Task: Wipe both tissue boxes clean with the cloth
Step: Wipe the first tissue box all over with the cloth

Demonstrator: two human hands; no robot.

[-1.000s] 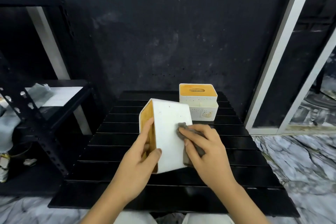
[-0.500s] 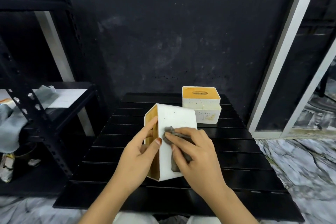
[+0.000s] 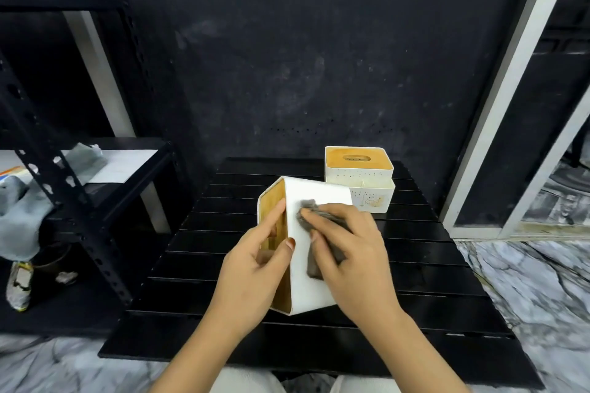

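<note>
A white tissue box (image 3: 314,201) with a wooden lid facing left stands tipped on its end on the black slatted table (image 3: 415,290). My left hand (image 3: 255,268) grips it on the lid side, thumb on the white face. My right hand (image 3: 348,252) presses a grey cloth (image 3: 308,210) flat against the white upturned face, fingers stretched over the cloth. A second white tissue box (image 3: 359,177) with a wooden top and a slot stands upright at the table's far right, apart from both hands.
A black metal shelving rack (image 3: 64,188) stands to the left with papers and a grey rag (image 3: 19,217) on it. A dark wall is behind the table, a white door frame (image 3: 498,99) at the right. Marble floor surrounds the table.
My right hand has slid the cloth leftwards and up across the white face of the box. My left hand keeps its hold on the lid side.
</note>
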